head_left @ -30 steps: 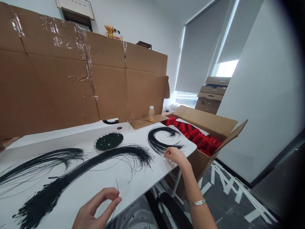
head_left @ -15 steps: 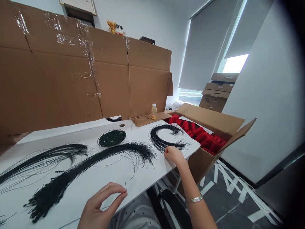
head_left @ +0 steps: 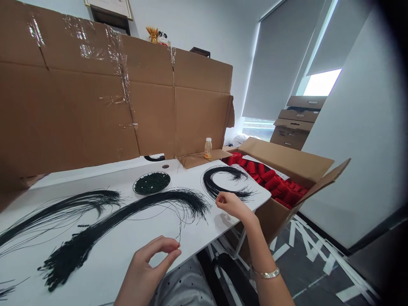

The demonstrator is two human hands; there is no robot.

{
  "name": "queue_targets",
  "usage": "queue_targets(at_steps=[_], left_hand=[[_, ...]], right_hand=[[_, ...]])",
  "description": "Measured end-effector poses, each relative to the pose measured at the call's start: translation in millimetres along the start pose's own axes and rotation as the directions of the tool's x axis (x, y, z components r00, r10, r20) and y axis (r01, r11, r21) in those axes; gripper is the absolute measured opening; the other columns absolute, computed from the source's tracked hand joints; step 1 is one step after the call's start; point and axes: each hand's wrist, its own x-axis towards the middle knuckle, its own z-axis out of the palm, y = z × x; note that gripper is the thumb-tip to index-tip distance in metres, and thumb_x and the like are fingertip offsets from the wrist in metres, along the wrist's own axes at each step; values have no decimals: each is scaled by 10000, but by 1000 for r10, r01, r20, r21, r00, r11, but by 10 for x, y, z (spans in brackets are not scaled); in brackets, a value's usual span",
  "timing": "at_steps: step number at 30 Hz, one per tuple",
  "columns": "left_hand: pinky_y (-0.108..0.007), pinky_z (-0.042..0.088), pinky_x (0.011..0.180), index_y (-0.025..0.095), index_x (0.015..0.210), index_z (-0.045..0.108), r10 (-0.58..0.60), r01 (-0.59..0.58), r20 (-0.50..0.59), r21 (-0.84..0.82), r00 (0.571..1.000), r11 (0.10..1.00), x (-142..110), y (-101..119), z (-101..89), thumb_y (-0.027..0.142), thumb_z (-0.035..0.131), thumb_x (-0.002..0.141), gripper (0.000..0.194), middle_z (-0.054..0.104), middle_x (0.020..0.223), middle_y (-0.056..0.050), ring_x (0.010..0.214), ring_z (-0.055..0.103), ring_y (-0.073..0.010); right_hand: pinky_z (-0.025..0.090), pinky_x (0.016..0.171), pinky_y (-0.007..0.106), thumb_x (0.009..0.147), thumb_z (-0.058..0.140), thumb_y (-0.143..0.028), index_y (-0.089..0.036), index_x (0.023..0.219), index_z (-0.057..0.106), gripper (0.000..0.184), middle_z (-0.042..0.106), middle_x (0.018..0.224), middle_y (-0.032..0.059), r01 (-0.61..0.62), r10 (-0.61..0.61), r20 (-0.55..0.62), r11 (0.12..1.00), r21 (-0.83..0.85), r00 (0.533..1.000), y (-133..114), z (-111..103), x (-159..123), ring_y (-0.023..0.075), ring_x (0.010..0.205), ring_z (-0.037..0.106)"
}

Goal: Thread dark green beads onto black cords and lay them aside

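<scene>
My left hand [head_left: 152,265] is above the table's front edge, thumb and forefinger pinched on a thin black strand [head_left: 180,231] that sticks up from the fingertips. My right hand [head_left: 232,204] is closed just above the table, in front of a curled bundle of black strands [head_left: 210,180]; whatever its fingers hold is too small to make out. Between the hands and the cardboard lies a long bundle of black strands [head_left: 137,208], its left end thick with dark green-black pieces [head_left: 68,259]. Behind it sits a dish of small dark green pieces [head_left: 152,183].
Another black bundle [head_left: 60,206] lies at the left of the white table [head_left: 153,231]. A tall cardboard sheet [head_left: 153,106] stands along the back, with a small bottle [head_left: 208,148] before it. At right is an open carton [head_left: 287,155] of red rolls [head_left: 270,180].
My left hand has moved right and slightly up, still pinching the strand. My right hand has risen a little off the table. The view has shifted slightly.
</scene>
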Motion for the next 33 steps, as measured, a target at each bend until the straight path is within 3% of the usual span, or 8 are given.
queue_targets(at_steps=[4,7,11,17,21,28,33], left_hand=[[-328,602,805,242,754,777,14,-15,83,10,996,1000,186,-53,65,394,770,800,160,796,820,-33,785,737,-237],[-331,596,763,223,742,788,-8,13,72,-68,997,998,415,-45,171,398,788,757,176,798,782,-48,754,728,-237],[-299,551,607,192,723,780,-12,20,53,-156,999,988,738,-12,348,441,802,698,251,770,688,-55,641,686,-212],[-278,511,558,172,699,770,-3,16,56,-236,998,972,967,-27,538,436,824,660,272,758,681,-58,596,652,-184],[-284,522,598,182,717,774,11,-6,18,-247,1000,969,999,-30,607,419,805,681,241,777,727,-56,646,672,-192],[-319,561,672,194,728,774,55,-55,-6,-236,998,970,1052,-18,638,414,780,701,222,808,779,-65,719,714,-226],[-322,564,676,197,737,766,78,-74,11,-216,997,974,1057,-40,662,399,767,722,203,810,797,-63,730,719,-229]], right_hand=[[583,814,384,999,660,-313,-146,1131,670,213,699,1008,48,142,-144,22,985,95,989,-72,-43,-110,196,891,683],[554,794,334,972,623,-251,-170,999,726,134,716,918,31,251,-267,66,948,194,961,-164,-79,-200,167,817,658],[556,803,309,923,637,-287,-177,1029,751,191,744,1054,64,327,-354,27,888,324,935,-264,-84,-237,176,870,669],[531,878,356,928,660,-371,-180,969,786,233,746,996,78,402,-361,-175,812,424,916,-341,-16,-118,217,955,673],[508,966,382,878,735,-422,-216,934,823,232,740,1092,87,442,-350,-271,752,490,897,-399,71,-39,240,1060,663],[599,887,418,767,805,-584,-164,1056,816,510,804,1071,128,337,-283,-192,666,666,940,-443,225,45,260,967,744],[601,891,437,804,816,-535,-138,1004,781,446,799,1047,111,324,-284,-177,643,694,943,-425,265,90,225,926,748]])
